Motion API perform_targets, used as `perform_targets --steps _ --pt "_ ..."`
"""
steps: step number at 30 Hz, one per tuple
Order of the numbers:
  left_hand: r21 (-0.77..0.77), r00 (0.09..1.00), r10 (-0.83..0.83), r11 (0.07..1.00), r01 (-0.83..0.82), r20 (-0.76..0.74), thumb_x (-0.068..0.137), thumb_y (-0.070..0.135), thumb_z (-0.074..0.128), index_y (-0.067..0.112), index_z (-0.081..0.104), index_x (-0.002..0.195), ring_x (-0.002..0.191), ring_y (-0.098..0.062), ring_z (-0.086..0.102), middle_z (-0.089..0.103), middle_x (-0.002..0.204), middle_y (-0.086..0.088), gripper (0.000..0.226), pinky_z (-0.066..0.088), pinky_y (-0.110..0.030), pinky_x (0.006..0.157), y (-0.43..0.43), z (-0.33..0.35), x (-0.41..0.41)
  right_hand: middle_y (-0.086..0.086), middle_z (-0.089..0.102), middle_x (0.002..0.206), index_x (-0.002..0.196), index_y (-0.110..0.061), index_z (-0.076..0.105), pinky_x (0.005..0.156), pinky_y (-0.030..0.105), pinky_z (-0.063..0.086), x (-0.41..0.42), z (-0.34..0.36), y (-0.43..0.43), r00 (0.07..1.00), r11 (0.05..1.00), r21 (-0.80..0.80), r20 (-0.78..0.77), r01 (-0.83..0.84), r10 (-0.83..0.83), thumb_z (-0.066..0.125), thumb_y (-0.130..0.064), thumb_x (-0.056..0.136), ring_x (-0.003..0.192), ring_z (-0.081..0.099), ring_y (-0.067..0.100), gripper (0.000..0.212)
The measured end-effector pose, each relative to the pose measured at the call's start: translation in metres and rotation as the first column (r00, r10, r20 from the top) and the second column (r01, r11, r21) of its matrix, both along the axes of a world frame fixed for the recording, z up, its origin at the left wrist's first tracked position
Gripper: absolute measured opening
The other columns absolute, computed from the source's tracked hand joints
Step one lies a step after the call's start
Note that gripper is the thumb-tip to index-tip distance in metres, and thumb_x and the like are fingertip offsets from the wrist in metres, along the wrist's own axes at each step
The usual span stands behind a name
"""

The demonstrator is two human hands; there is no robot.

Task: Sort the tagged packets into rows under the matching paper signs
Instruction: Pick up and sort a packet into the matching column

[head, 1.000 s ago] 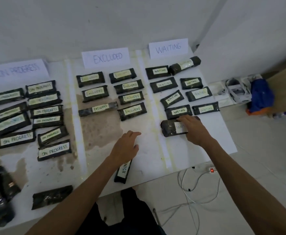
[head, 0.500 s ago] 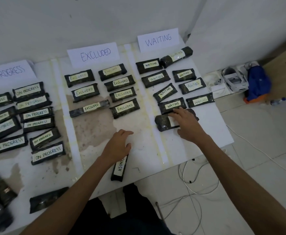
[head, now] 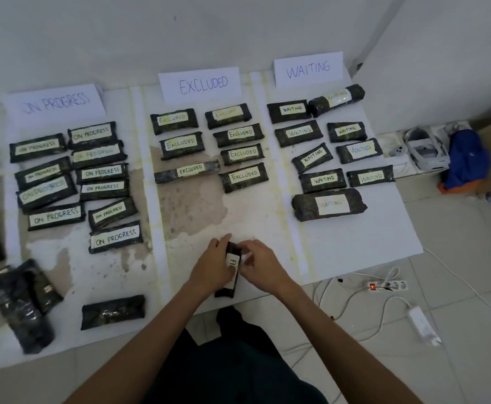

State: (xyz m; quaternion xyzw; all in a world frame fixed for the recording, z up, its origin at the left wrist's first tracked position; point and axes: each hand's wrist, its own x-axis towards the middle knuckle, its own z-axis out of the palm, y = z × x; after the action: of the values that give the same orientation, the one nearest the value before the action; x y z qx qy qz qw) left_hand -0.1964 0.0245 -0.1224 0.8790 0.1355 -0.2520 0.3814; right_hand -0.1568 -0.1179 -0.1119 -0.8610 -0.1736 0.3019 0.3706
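1. We hold a dark packet (head: 233, 268) upright between both hands at the near edge of the bench (head: 355, 243), straight below the EXCLUDED sign (head: 200, 84).
2. Our left hand (head: 213, 265) wraps its left side; our right hand (head: 260, 265) pinches its right edge.
3. Its white tag shows "FI", the rest hidden.
4. Right of that sign, the large WAITING packet (head: 329, 204) lies last in its row.
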Motion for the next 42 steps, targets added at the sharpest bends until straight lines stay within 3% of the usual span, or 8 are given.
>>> perform_targets --steps 3,6,8,13,18,26,33,42 --pt "-0.077 0.998 0.066 0.995 -0.068 -0.020 0.080 0.016 0.064 0.012 0.037 0.137 0.118 -0.026 0.049 0.050 0.128 -0.010 0.063 0.041 -0.029 0.093 0.004 0.003 0.006 0.013 0.059 0.111 0.118 -0.007 0.058 0.071 0.013 0.043 -0.004 0.004 0.009 0.992 0.995 0.025 -0.087 0.093 -0.091 0.063 0.002 0.077 0.088 0.060 0.022 0.042" --pt "-0.131 0.981 0.188 0.972 -0.194 -0.050 0.081 0.008 0.058 0.018 0.049 0.111 0.087 -0.020 0.056 0.059 0.100 -0.004 0.032 0.042 -0.021 0.065 0.016 0.010 0.009 0.006 0.061 0.110 0.115 -0.015 0.058 0.064 0.007 0.047 -0.002 0.009 0.013 0.957 0.972 0.051 -0.191 0.231 -0.218 0.062 -0.002 0.080 0.080 0.062 0.013 0.038" --pt "-0.187 0.946 0.304 0.929 -0.320 -0.109 0.083 0.007 0.055 0.018 0.047 0.107 0.081 -0.022 0.057 0.059 0.097 -0.006 0.027 0.045 -0.028 0.065 0.024 0.011 0.010 0.005 0.060 0.111 0.116 -0.017 0.057 0.064 0.010 0.049 -0.001 0.013 0.014 0.942 0.962 0.041 -0.220 0.270 -0.255 0.068 -0.009 0.080 0.084 0.062 0.012 0.039" --pt "-0.333 0.818 0.527 0.747 -0.575 -0.229 0.090 0.008 0.055 0.017 0.043 0.109 0.081 -0.016 0.064 0.058 0.107 -0.006 0.024 0.050 -0.024 0.060 0.037 0.016 0.006 0.003 0.056 0.109 0.118 -0.015 0.056 0.075 0.031 0.054 -0.006 0.016 0.025 0.993 0.996 -0.054 -0.091 0.074 -0.079 0.078 -0.025 0.070 0.091 0.060 0.018 0.054" --pt "-0.369 0.791 0.580 0.704 -0.607 -0.194 0.089 0.006 0.056 0.016 0.044 0.111 0.078 -0.015 0.065 0.057 0.106 -0.006 0.027 0.052 -0.022 0.061 0.053 0.027 -0.002 0.009 0.060 0.110 0.116 -0.011 0.056 0.077 0.030 0.049 -0.006 0.020 0.046 0.987 0.995 -0.083 0.146 -0.051 0.063 0.071 -0.015 0.073 0.096 0.057 0.023 0.045" --pt "-0.368 0.724 0.675 0.643 -0.671 -0.140 0.089 0.008 0.057 0.011 0.046 0.113 0.082 -0.016 0.066 0.060 0.112 -0.013 0.027 0.054 -0.021 0.060 0.111 0.048 -0.027 0.007 0.058 0.115 0.124 -0.013 0.052 0.082 0.028 0.048 -0.006 0.034 0.107 0.939 0.963 -0.098 0.216 -0.252 0.268 0.071 -0.020 0.073 0.102 0.055 0.023 0.055" --pt "0.084 0.840 0.487 0.852 -0.517 0.238 0.091 0.043 0.048 0.018 0.044 0.132 0.113 -0.024 0.048 0.052 0.126 -0.006 0.048 0.045 -0.039 0.091 0.166 0.056 -0.074 0.007 0.056 0.114 0.127 -0.014 0.051 0.081 0.033 0.049 -0.013 0.043 0.170 0.857 0.902 -0.168 0.281 -0.398 0.431 0.065 -0.021 0.074 0.100 0.053 0.025 0.056" --pt "0.298 0.869 0.393 0.827 -0.477 0.300 0.083 0.055 0.032 0.013 0.045 0.133 0.114 -0.028 0.049 0.054 0.126 -0.008 0.066 0.043 -0.039 0.092 0.258 0.063 -0.145 0.006 0.057 0.122 0.129 -0.014 0.051 0.081 0.036 0.051 -0.043 0.056 0.274 0.754 0.819 -0.188 0.322 -0.542 0.573 0.066 -0.025 0.075 0.103 0.056 0.025 0.057"
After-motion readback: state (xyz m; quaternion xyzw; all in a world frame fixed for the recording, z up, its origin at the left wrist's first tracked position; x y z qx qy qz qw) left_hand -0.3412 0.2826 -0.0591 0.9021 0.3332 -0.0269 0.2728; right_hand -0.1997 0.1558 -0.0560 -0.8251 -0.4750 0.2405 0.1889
